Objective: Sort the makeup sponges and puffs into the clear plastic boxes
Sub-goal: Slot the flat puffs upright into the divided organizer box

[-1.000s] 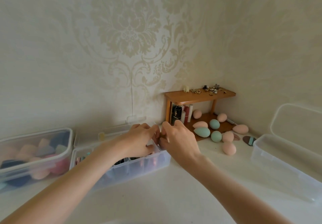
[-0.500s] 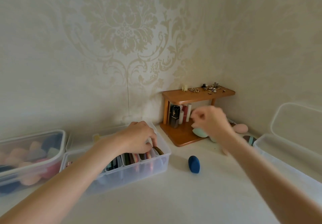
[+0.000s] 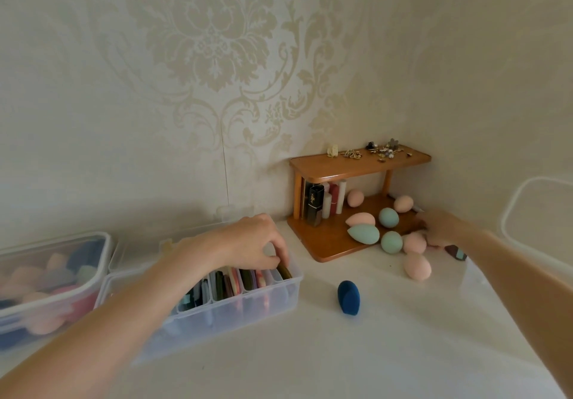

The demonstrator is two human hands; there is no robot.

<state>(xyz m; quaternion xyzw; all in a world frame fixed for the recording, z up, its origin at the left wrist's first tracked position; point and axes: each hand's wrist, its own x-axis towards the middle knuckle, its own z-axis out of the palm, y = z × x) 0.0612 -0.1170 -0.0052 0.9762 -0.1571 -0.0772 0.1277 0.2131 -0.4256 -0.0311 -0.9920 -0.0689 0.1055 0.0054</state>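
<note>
My left hand [image 3: 251, 243] rests in the middle clear box [image 3: 273, 298], fingers pinching flat puffs [image 3: 248, 279] that stand on edge in its compartments. My right hand [image 3: 440, 226], blurred, reaches among pink and teal egg-shaped sponges [image 3: 389, 217] on and beside a wooden shelf [image 3: 328, 243]; whether it holds one I cannot tell. A pink sponge [image 3: 417, 267] and a dark blue sponge [image 3: 348, 298] lie on the white table. A left box [image 3: 93, 237] holds several mixed sponges. A flat dark puff [image 3: 455, 251] lies by my right wrist.
A third clear box with a raised lid [image 3: 539, 209] stands at the right edge. The wooden shelf carries lipsticks [image 3: 314, 205] below and small jewellery [image 3: 372, 152] on top. Patterned walls meet in the corner behind the shelf.
My right hand left the middle box and swung right to the sponges by the shelf. A dark blue sponge now lies on the table. My left hand stayed on the puffs.
</note>
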